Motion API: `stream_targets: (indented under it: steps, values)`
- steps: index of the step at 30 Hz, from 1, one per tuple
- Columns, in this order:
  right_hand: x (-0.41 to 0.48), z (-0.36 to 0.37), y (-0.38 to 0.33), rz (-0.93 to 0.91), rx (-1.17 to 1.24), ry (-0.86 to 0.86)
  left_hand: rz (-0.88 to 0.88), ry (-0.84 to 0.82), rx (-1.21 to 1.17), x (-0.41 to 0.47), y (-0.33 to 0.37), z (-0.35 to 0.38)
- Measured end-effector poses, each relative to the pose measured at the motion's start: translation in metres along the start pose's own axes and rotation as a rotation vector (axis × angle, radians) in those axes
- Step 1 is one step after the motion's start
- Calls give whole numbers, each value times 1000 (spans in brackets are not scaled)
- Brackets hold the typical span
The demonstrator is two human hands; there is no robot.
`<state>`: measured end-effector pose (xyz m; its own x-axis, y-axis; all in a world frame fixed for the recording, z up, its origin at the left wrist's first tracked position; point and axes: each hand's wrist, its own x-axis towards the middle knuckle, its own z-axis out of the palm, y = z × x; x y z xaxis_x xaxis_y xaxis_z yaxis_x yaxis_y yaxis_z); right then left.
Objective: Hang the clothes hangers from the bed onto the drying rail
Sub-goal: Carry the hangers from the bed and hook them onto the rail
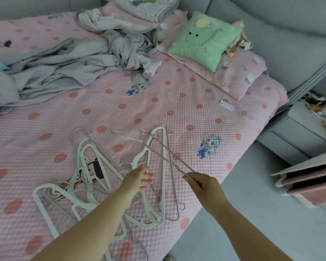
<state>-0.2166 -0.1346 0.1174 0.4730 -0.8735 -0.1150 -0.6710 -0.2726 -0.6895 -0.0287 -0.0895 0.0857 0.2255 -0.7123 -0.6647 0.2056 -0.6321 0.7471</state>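
A tangled pile of white clothes hangers [87, 166] lies on the pink dotted bed cover [186, 113] near the bed's front edge. My right hand [203, 182] pinches the end of a thin grey wire hanger [169, 155] that slants up over the pile toward a white hanger's tip. My left hand [139, 178] reaches over a tall white hanger [163, 166], fingers loosely bent near its edge; whether it holds the hanger is unclear. No drying rail is in view.
Crumpled grey clothes [73, 59] cover the bed's far left. A green cushion [203, 40] leans on a pink pillow [239, 76]. A small white clip [226, 105] lies on the cover. A grey nightstand [299, 136] and a pink folded mat [312, 178] stand right of the bed.
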Motion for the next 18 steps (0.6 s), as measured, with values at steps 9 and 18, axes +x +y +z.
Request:
stream_targets:
  steps: [9, 18]
  values:
    - [-51, -54, -28, -58, -95, 253, 191, -154, -69, -30, 102, 81]
    - [-150, -141, -15, 158, -109, 753, 770, -426, 827, -125, 146, 174]
